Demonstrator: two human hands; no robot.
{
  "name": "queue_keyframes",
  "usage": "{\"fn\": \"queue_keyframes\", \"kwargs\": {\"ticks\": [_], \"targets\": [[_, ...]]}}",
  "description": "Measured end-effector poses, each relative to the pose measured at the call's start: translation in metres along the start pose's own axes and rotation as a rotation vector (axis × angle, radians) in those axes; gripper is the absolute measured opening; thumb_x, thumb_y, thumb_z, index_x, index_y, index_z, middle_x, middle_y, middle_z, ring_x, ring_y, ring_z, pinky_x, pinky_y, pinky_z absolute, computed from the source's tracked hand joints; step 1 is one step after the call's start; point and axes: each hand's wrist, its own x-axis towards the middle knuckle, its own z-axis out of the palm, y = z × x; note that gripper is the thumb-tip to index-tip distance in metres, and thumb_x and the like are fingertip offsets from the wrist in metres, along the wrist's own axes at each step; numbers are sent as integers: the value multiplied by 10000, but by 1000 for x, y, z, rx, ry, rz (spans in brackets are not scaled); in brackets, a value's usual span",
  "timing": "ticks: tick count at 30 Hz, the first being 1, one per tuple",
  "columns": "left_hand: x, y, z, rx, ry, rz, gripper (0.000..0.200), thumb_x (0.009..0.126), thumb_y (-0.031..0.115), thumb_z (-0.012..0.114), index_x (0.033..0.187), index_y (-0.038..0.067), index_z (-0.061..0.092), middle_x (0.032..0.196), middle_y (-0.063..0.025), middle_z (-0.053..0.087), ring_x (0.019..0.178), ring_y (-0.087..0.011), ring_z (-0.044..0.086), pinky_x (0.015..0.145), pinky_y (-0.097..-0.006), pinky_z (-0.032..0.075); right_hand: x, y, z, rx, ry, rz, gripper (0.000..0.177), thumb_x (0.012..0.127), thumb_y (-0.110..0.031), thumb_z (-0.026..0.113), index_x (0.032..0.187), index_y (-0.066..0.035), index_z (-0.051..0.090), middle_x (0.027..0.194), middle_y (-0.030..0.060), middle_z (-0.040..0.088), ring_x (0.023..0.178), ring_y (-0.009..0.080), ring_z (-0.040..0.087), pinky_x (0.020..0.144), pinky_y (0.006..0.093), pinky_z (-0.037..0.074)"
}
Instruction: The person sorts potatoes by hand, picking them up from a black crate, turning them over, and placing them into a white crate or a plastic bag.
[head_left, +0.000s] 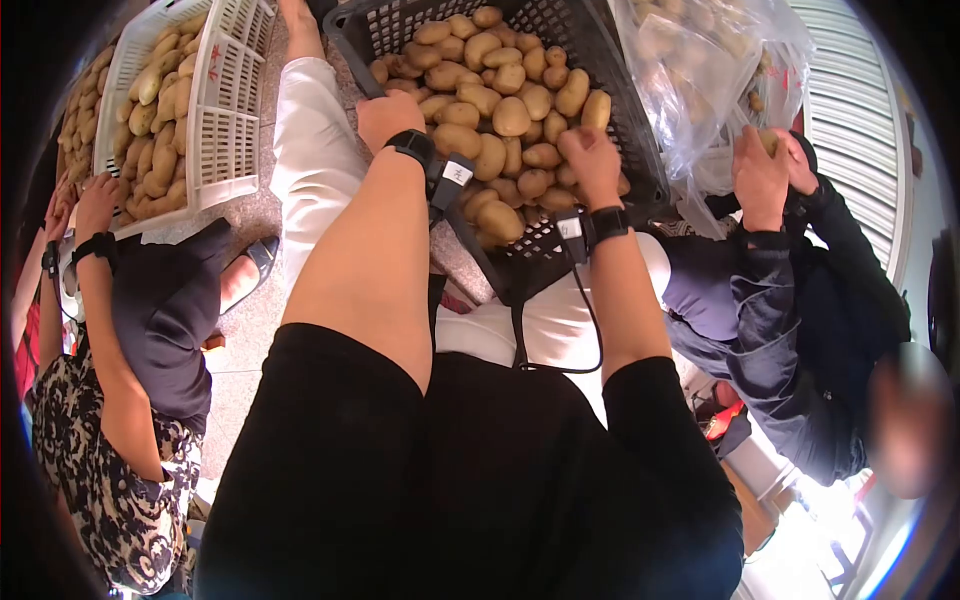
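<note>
A black plastic crate (640,130) full of potatoes (512,117) stands in front of me, tilted in view. My left hand (390,118) is closed at the crate's left rim, beside the potatoes; its fingertips are mostly hidden. Over the right side of the pile, my right hand (592,160) has its fingers curled together among the potatoes. Whatever may lie inside those fingers does not show. Each of my wrists wears a black strap with a small device, and a cable hangs from the right one.
At left, a person's hand (97,203) rests by a white crate (225,110) of potatoes. On the right, another person's hands (762,178) hold a potato near a clear plastic bag (690,90). A slatted white shutter (850,120) stands behind that person.
</note>
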Motion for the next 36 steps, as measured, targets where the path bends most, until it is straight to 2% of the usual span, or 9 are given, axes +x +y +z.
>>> {"fn": "queue_keyframes", "kwargs": {"ticks": [5, 9, 12, 16, 20, 23, 27, 29, 36], "targets": [[-5, 5, -4, -52, 7, -22, 343, 748, 189, 456, 980, -62, 484, 916, -233, 560, 875, -366, 535, 779, -399, 416, 44, 26, 4, -113, 179, 49, 620, 610, -383, 638, 1041, 36, 487, 950, 213, 562, 890, 307, 549, 773, 356, 424], [-9, 11, -9, -21, 27, -63, 327, 746, 193, 464, 979, -34, 499, 932, -217, 563, 883, -351, 539, 783, -394, 418, 67, 11, 24, -101, 96, 241, 665, 596, -356, 649, 1019, 92, 397, 902, 268, 533, 882, 373, 519, 797, 395, 410], [-7, 12, -9, 1, 44, -107, 331, 744, 204, 472, 982, -25, 503, 942, -218, 561, 888, -343, 541, 785, -391, 424, 70, 2, 46, -212, 299, 341, 645, 596, -347, 646, 944, 91, 323, 938, 277, 481, 893, 373, 499, 801, 413, 403], [-9, 15, -10, -22, 47, -131, 335, 741, 206, 472, 984, -24, 503, 946, -224, 558, 888, -344, 541, 783, -398, 427, 58, 5, 43, -53, 297, 243, 597, 627, -322, 633, 937, 92, 335, 912, 285, 494, 848, 390, 516, 763, 408, 424], [-8, 12, -9, -19, 29, -99, 327, 740, 187, 460, 976, -36, 501, 942, -228, 557, 885, -343, 542, 783, -394, 424, 33, -10, 17, 79, 136, 57, 425, 628, -315, 632, 836, 48, 551, 789, 200, 596, 764, 331, 579, 681, 387, 453], [-8, 9, -7, -26, 33, -40, 328, 737, 182, 455, 961, -53, 499, 929, -235, 559, 879, -342, 543, 779, -387, 422, -5, -27, 11, 147, -293, -77, 454, 643, -369, 645, 827, 42, 587, 791, 185, 600, 767, 253, 589, 679, 325, 449], [5, -1, 5, 23, 51, 19, 379, 734, 242, 462, 884, -96, 545, 874, -253, 570, 855, -349, 553, 760, -368, 427, -33, -22, 12, 258, -195, 32, 461, 640, -343, 658, 843, 59, 561, 805, 181, 585, 780, 300, 562, 709, 334, 438], [7, -5, 5, 148, 15, 119, 380, 730, 251, 460, 864, -93, 553, 869, -257, 569, 846, -350, 556, 759, -377, 425, -28, -3, 9, -35, 63, -222, 433, 626, -246, 650, 935, 31, 526, 928, 195, 537, 902, 338, 496, 790, 365, 398], [1, 0, 0, 5, 94, 34, 392, 719, 252, 476, 887, -96, 541, 878, -257, 566, 859, -364, 546, 766, -389, 421, 1, 33, 27, -288, -80, -175, 541, 604, -106, 615, 1111, -95, 427, 1143, 197, 354, 1024, 398, 380, 878, 415, 347]]}}
